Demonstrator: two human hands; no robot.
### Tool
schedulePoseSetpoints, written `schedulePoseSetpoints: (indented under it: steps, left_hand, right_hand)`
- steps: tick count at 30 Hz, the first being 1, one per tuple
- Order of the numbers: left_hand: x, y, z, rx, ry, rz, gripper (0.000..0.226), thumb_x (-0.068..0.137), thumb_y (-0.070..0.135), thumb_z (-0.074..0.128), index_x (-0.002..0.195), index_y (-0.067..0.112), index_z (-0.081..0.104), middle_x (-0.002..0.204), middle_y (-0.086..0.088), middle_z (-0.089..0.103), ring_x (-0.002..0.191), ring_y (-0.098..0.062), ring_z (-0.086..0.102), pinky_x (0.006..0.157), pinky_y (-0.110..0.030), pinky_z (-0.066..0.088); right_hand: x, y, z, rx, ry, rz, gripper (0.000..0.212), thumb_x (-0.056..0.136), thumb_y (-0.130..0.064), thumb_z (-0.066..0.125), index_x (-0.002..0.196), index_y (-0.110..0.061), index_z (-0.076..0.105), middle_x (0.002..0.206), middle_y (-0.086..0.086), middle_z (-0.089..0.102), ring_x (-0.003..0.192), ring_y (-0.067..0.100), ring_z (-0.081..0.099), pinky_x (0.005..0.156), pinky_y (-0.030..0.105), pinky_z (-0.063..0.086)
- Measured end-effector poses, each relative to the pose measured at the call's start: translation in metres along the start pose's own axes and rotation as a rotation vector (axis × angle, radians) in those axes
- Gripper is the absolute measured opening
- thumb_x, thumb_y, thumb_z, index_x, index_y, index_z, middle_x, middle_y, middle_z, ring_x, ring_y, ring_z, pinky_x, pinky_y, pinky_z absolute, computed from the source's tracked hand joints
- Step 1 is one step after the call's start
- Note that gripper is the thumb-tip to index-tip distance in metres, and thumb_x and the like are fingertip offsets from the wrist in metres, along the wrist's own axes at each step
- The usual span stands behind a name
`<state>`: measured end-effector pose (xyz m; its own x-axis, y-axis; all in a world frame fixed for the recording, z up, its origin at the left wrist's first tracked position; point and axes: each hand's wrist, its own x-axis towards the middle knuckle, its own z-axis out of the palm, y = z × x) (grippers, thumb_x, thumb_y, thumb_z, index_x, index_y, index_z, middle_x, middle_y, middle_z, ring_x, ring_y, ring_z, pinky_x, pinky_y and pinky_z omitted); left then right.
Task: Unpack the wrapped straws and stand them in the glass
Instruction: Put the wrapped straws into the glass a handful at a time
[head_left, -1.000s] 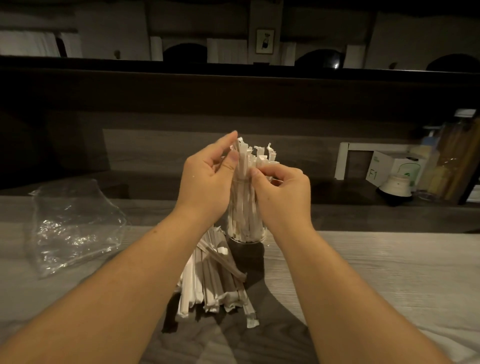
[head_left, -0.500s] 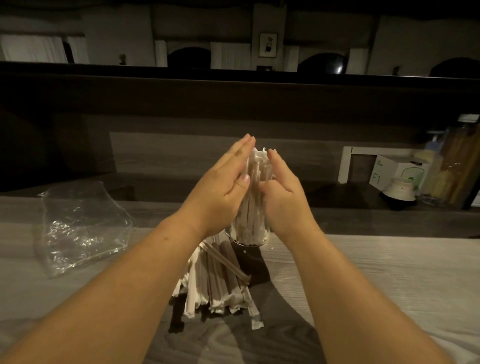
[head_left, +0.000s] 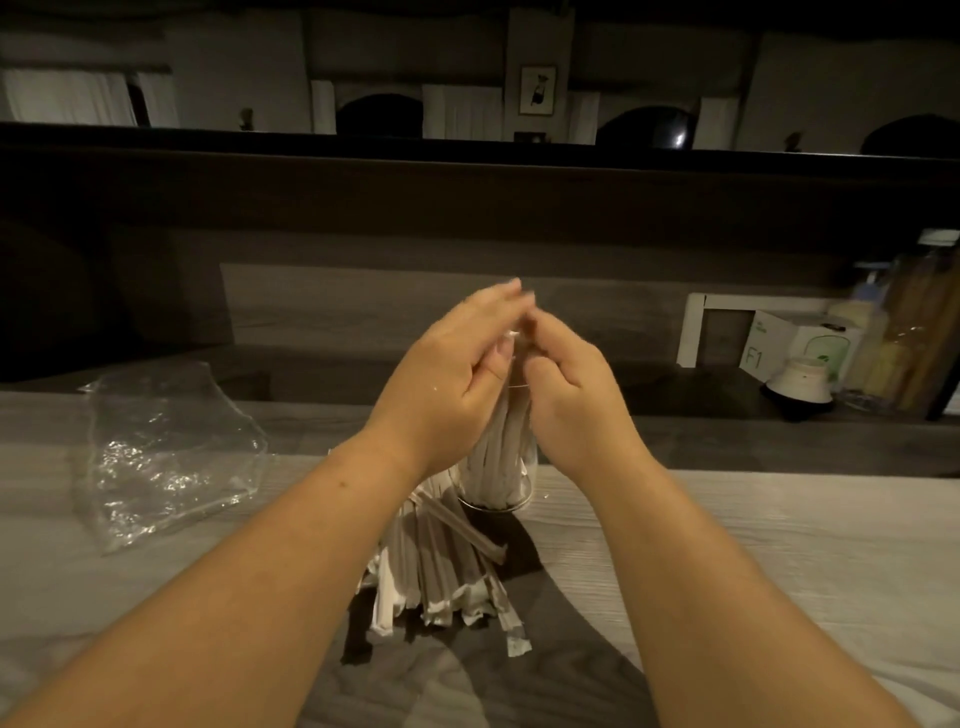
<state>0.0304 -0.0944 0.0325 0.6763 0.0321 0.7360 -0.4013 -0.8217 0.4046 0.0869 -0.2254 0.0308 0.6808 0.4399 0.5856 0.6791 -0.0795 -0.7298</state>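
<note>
Crumpled plastic bag (head_left: 161, 457) left; box (head_left: 795, 348) right; loose wrapped straws (head_left: 441, 577) before glass (head_left: 498, 478). Left hand (head_left: 441, 384) and right hand (head_left: 576, 395), fingers straight, now cup the straw tops, closer together than before.

You had a pale wood-grain table (head_left: 779, 545) in front of you. On it stood the glass (head_left: 498, 483) of wrapped straws, with a loose straw pile (head_left: 441, 577) just beside it, nearer you. A crumpled clear plastic bag (head_left: 161, 452) lay well apart on the left.

Site: café or bar interior appearing | counter (head_left: 779, 519) running below raised ledge (head_left: 467, 156) | arched alcoves (head_left: 379, 111) and framed picture (head_left: 537, 89) showing behind
</note>
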Motion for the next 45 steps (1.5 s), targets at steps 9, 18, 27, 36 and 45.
schedulePoseSetpoints:
  steps: [9,18,27,36,45]
  left_hand:
    - [-0.006,-0.006,0.001,0.099,0.022,-0.094,0.047,0.108,0.028,0.036,0.153,0.019,0.038,0.159,0.008,0.036,0.143,0.005,0.026,0.116,-0.014,0.021]
    - [-0.003,-0.005,0.002,-0.025,0.038,-0.139,0.038,0.106,0.02,0.044,0.141,0.017,0.057,0.139,0.005,0.059,0.131,-0.004,0.05,0.113,-0.031,0.041]
    - [-0.02,0.003,-0.02,-0.068,0.175,-0.309,0.043,0.104,0.02,0.049,0.147,0.018,0.048,0.149,0.007,0.048,0.138,-0.004,0.041,0.114,-0.025,0.036]
    - [-0.07,-0.009,-0.057,0.068,0.152,-0.507,0.041,0.104,0.019,0.05,0.144,0.018,0.053,0.145,0.004,0.054,0.131,-0.005,0.046,0.106,-0.021,0.034]
    - [-0.085,-0.027,-0.05,0.046,0.074,-0.682,0.039,0.098,0.013,0.061,0.137,0.019,0.06,0.131,-0.002,0.065,0.118,-0.019,0.062,0.103,-0.045,0.051]
  right_hand:
    - [-0.001,0.001,0.0,-0.026,0.07,0.076,0.042,0.107,-0.022,0.044,0.149,-0.028,0.046,0.128,-0.031,0.045,0.101,-0.027,0.04,0.088,0.004,0.035]
    - [-0.001,0.0,0.002,0.074,0.068,0.111,0.034,0.107,-0.025,0.045,0.14,-0.027,0.055,0.134,-0.015,0.06,0.118,-0.004,0.053,0.101,0.021,0.046]
    - [-0.003,-0.018,-0.004,0.019,0.141,0.022,0.043,0.103,-0.022,0.054,0.146,-0.026,0.048,0.143,-0.01,0.052,0.129,0.003,0.046,0.113,0.038,0.044]
    - [-0.024,-0.03,0.016,-0.233,0.133,-0.339,0.032,0.094,0.001,0.058,0.124,-0.009,0.067,0.135,0.004,0.063,0.128,0.013,0.055,0.11,0.028,0.042]
    - [-0.037,-0.035,0.03,-0.3,0.046,-0.334,0.029,0.089,0.0,0.067,0.116,-0.01,0.071,0.125,0.0,0.067,0.116,0.001,0.051,0.098,0.001,0.03]
